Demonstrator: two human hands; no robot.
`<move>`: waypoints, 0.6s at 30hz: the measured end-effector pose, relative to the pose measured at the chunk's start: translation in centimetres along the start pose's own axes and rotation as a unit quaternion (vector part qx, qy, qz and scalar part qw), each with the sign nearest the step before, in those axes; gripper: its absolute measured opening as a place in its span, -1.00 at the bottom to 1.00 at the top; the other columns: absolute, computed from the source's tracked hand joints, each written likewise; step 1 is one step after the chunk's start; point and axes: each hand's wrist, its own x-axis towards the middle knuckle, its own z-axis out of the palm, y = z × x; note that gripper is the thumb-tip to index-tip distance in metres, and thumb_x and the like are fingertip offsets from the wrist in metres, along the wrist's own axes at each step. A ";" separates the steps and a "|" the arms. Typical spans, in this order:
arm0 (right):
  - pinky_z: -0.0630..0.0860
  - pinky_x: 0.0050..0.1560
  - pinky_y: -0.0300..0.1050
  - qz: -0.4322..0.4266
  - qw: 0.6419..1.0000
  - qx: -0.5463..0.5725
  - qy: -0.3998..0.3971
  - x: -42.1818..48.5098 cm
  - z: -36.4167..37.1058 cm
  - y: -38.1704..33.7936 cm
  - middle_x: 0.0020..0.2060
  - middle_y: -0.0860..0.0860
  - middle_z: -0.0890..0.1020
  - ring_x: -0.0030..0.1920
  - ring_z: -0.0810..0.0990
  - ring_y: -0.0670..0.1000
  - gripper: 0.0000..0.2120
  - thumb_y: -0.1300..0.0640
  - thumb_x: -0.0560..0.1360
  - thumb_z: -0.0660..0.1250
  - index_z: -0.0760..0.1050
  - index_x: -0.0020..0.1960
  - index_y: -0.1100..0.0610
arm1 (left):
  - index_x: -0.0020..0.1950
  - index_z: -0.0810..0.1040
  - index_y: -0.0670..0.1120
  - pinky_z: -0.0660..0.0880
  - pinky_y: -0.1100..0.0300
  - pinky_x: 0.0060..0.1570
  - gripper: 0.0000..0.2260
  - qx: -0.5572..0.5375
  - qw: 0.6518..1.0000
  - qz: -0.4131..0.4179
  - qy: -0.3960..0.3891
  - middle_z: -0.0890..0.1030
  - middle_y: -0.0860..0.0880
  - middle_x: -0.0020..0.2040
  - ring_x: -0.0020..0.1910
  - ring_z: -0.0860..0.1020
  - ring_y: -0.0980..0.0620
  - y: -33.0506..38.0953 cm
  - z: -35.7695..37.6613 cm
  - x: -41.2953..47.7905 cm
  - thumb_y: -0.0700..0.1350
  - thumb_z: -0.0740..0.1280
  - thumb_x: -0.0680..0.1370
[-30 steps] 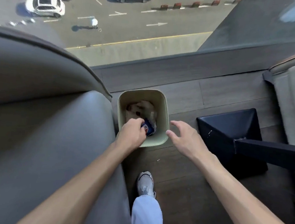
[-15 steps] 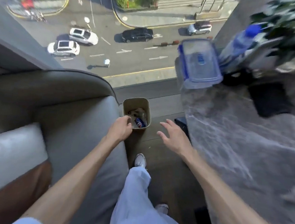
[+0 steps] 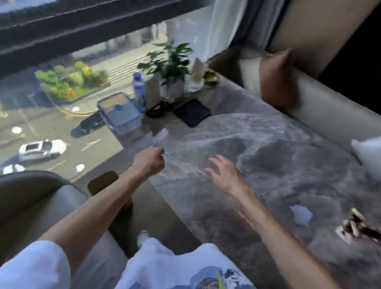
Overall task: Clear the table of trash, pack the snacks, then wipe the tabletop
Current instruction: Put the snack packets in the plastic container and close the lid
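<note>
Both hands have risen from the beige floor bin (image 3: 103,181) to the grey marbled tabletop (image 3: 265,151). I hold left hand (image 3: 149,162) fisted, empty; right hand (image 3: 227,176) spread, reaching right toward white crumpled tissue (image 3: 300,214) and dark torn wrapper (image 3: 362,231).

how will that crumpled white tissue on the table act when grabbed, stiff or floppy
The crumpled white tissue looks thin and wadded, so it would probably crush softly and weigh almost nothing. It lies loose on the marble table, so a push likely slides it. The open right hand is nearest.
</note>
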 end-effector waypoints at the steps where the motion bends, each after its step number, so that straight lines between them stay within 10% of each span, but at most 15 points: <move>1: 0.19 0.47 -0.11 0.020 1.000 0.010 0.019 -0.7 -1.1 1.6 0.50 0.14 0.33 0.50 0.30 0.10 -0.51 -0.07 0.58 0.27 0.38 0.46 0.10 | 0.18 0.55 -0.10 0.55 -0.01 0.11 -0.72 0.018 1.000 0.021 0.005 0.60 -0.16 0.19 0.14 0.57 -0.17 1.9 0.2 0.5 -0.16 0.17 0.53; 18: 0.24 0.48 -0.05 0.205 0.976 0.036 0.061 2.4 -4.4 10.6 0.48 0.12 0.36 0.48 0.33 0.10 -0.49 -0.11 0.58 0.23 0.37 0.46 0.10 | 0.02 0.60 -0.09 0.47 0.04 0.01 -0.77 0.099 0.978 0.184 0.024 0.64 -0.15 0.09 0.08 0.60 -0.22 10.1 3.2 12.9 -0.15 0.18 0.50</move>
